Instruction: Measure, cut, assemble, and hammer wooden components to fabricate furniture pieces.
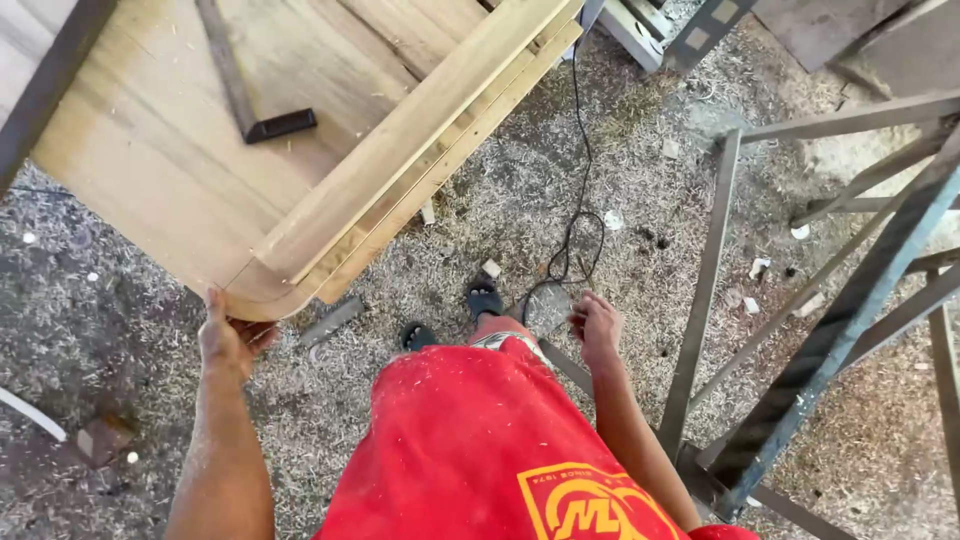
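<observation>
Wooden panel (180, 150) — pale, round-cornered, raised edge strips — left hand (232, 335) gripping its corner, right hand (597, 325) loosely curled, empty.

Floor (560, 180) is totally buried in wood shavings. Lying right on it: a black cable (580, 160) looping near the middle, a few small wood offcuts (491, 268), and a flat grey strip (330, 321) just under the wooden panel's rounded corner.

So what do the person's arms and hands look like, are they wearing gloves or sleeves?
No gloves and no long sleeves. The left hand and right hand are bare, and both forearms are bare too, dusted with pale sawdust. No watch or rings show. The person wears a red shirt with a yellow printed design.
</observation>
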